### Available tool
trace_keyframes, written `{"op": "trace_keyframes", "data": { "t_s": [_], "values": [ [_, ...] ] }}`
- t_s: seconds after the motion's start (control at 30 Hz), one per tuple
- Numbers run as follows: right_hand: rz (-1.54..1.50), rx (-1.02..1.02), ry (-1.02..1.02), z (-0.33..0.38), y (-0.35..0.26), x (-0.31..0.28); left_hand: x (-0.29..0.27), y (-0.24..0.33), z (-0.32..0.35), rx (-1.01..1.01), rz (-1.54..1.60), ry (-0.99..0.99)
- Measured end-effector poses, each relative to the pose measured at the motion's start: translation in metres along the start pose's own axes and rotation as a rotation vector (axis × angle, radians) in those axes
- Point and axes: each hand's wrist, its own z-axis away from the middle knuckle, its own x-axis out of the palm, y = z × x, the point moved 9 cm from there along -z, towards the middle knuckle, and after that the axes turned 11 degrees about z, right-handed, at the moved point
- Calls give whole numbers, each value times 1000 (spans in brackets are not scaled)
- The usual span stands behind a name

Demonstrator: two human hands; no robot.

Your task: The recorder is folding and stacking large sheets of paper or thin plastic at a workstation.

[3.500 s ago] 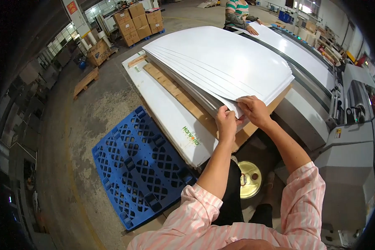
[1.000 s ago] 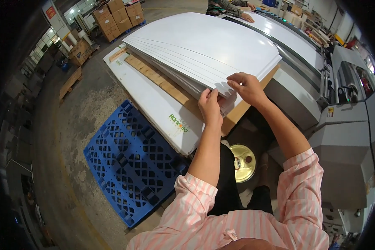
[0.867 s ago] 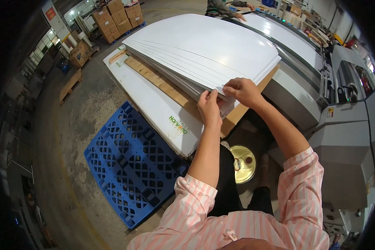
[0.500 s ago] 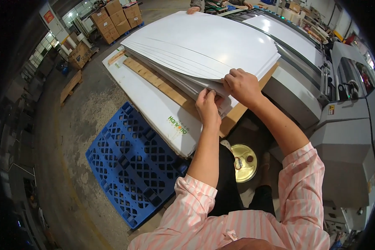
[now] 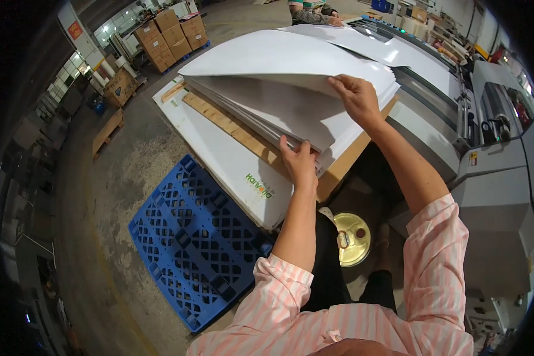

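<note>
A tall stack of large glossy white sheets (image 5: 374, 98) lies in front of me. My right hand (image 5: 357, 98) is closed on the near edge of the upper white sheets (image 5: 267, 50), bending them up so that a shaded gap shows beneath. At the stack's near corner, lower down, my left hand (image 5: 301, 163) touches the edges of the lower sheets (image 5: 279, 115), its thumb and fingers apart. Part of the left fingers' contact with the stack is hidden.
The stack rests on wooden strips (image 5: 231, 127) over a white-wrapped pile (image 5: 231, 172). A blue plastic pallet (image 5: 190, 237) lies on the left. By my feet stands a yellow drum (image 5: 356, 246). A grey machine (image 5: 492, 207) flanks the right; a co-worker's hand (image 5: 334, 21) is at the far side.
My right hand has lifted the upper sheets' near edge up and away, opening a gap. My left hand's fingers have spread at the lower edges. The far co-worker and a top sheet have shifted right.
</note>
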Motion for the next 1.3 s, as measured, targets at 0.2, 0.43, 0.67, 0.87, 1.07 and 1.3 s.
{"op": "trace_keyframes", "data": {
  "t_s": [0.2,0.43,0.67,0.87,1.07,1.3],
  "values": [
    [342,-300,-119,47,-13,31,3,7,2,43,-85,11],
    [639,-334,-337,69,-1,72,1,8,5,48,-178,32],
    [315,-81,-518,62,-3,62,2,10,7,23,-146,38],
    [288,-96,-640,65,1,72,4,7,6,4,-70,-6],
    [323,-99,-598,66,3,71,0,3,1,8,-53,-18],
    [259,-68,-605,66,8,74,-2,-6,-3,-59,18,-37]
  ]
}}
